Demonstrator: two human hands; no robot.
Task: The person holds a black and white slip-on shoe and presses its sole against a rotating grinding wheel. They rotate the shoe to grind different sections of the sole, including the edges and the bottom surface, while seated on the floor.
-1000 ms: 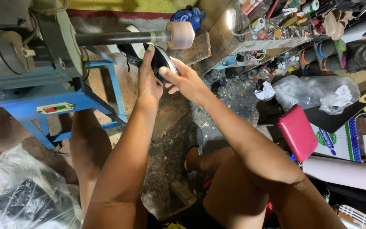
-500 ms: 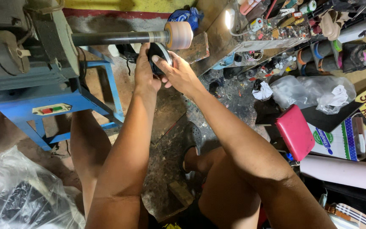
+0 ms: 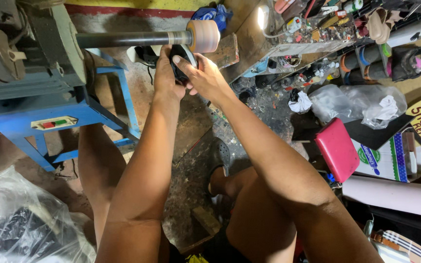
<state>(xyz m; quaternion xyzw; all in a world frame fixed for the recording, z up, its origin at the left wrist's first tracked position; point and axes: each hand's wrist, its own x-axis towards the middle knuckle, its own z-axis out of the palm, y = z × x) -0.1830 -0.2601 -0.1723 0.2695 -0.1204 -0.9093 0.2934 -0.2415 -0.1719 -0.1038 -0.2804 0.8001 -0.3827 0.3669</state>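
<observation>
A grey motor housing on a blue-painted steel frame (image 3: 40, 114) fills the upper left corner of the dirt floor (image 3: 191, 160); from it a long dark shaft (image 3: 127, 39) runs rightward to a pale orange sanding drum (image 3: 203, 36) at its free end; a crumpled clear plastic sheet (image 3: 15, 224) lies at the floor's lower left corner; a white paper roll (image 3: 395, 195) lies near the right edge, with a flat pink cushioned pad (image 3: 337, 148) just above it, leaning on a white printed box (image 3: 386, 158); clear plastic bags (image 3: 361, 102) sit further up that side, below a cluttered shelf of small tools and tape rolls (image 3: 327, 29).

Both forearms reach up the middle; the left hand (image 3: 166, 78) is curled around the left side of a small black shoe piece (image 3: 181, 61), fingers closed on it; the right hand (image 3: 205, 80) pinches the same piece from the right, thumb and fingertips pressed to its edge; the piece sits just under the drum, whether touching it I cannot tell.
</observation>
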